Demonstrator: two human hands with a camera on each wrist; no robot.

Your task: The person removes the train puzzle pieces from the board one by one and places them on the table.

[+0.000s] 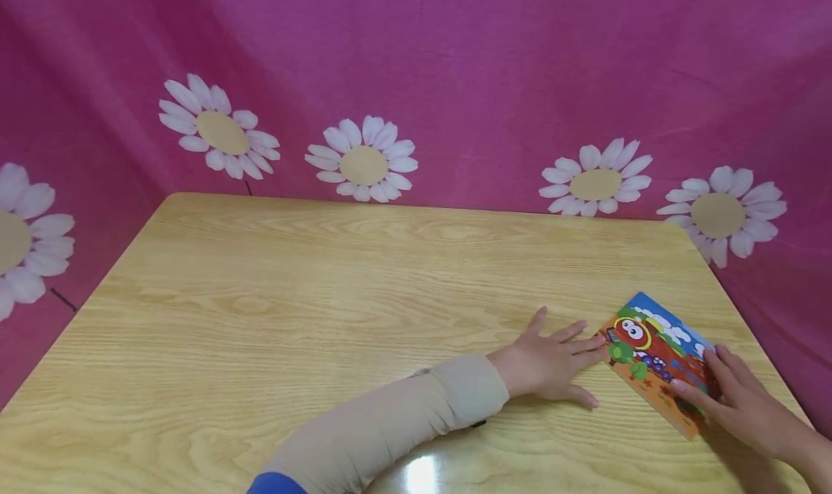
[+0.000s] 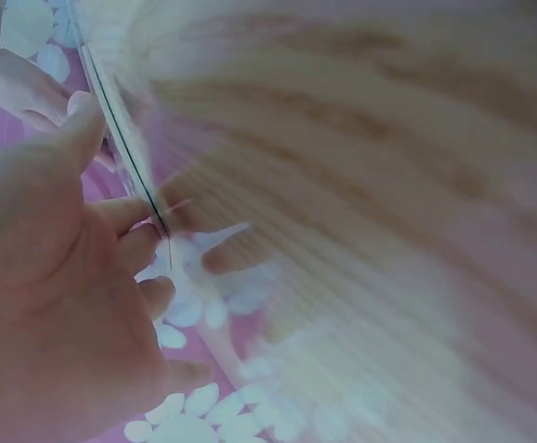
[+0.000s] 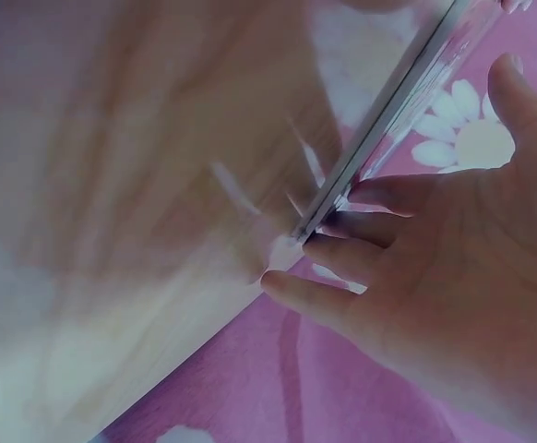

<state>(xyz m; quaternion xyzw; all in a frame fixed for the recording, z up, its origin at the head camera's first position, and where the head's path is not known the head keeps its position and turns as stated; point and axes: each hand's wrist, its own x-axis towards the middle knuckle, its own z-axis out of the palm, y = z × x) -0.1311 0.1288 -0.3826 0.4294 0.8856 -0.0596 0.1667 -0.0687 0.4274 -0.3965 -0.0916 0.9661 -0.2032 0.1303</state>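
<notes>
A thin picture book (image 1: 669, 346) with a red cartoon character, blue sky and orange ground on its cover lies at the table's right side. My left hand (image 1: 552, 364) is palm down with fingers spread, its fingertips at the book's left edge. From the right, my right hand (image 1: 754, 411) touches the book's lower right part, fingers extended and thumb over the cover. The left wrist view shows the left hand (image 2: 65, 268) beside the book's thin edge (image 2: 125, 148). In the right wrist view, the right hand's (image 3: 435, 249) fingers meet the book's edge (image 3: 379, 120).
The pale wooden table (image 1: 292, 284) has rounded far corners. A pink curtain (image 1: 455, 68) with white daisies hangs behind it and at both sides. My beige left sleeve (image 1: 396, 422) crosses the table's near part, beside a bright light reflection.
</notes>
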